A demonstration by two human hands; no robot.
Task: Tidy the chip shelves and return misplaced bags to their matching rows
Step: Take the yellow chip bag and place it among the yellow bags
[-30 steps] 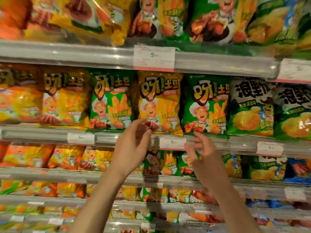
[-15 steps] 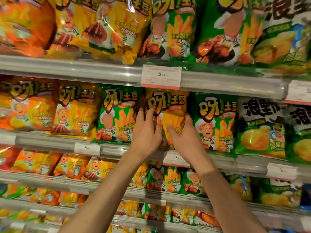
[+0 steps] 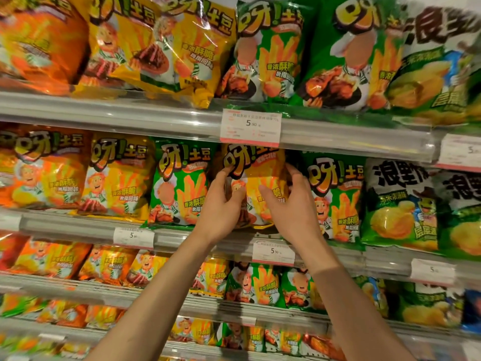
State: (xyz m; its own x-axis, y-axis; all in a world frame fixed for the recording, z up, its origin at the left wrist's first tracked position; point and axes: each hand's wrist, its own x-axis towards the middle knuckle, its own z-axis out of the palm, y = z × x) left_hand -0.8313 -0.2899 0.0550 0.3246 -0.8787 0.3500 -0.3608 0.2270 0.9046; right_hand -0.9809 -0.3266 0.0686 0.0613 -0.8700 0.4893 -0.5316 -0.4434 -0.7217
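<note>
Five shelf levels show, each with a clear plastic rail [image 3: 104, 113] along its front edge. On the second shelf from the top seven bags face forward: an orange foil chip bag [image 3: 39, 170] at the far left of the frame, a yellow foil chip bag [image 3: 117, 178] beside it, a green foil chip bag [image 3: 182, 183], the held yellow foil bag [image 3: 260, 165] at frame centre, a second green bag [image 3: 335, 199] to its right, and two green-and-black bags [image 3: 400, 204] toward the right edge. Six white price tags with red lower bands can be counted on the rails, the largest one [image 3: 250, 127] just above the held bag.

The left hand [image 3: 221, 207] has its grip clamped on the left side of the held yellow bag, fingertips reaching up to the printed logo and thumb pressed onto the bag's front. The right hand [image 3: 291, 207] grips the bag's right side, fingers curled round the edge and thumb laid across the front.

That bag stands upright between the two green bags, long axis vertical, logo at the top, printed face toward the camera, its lower edge at the shelf rail.
</note>
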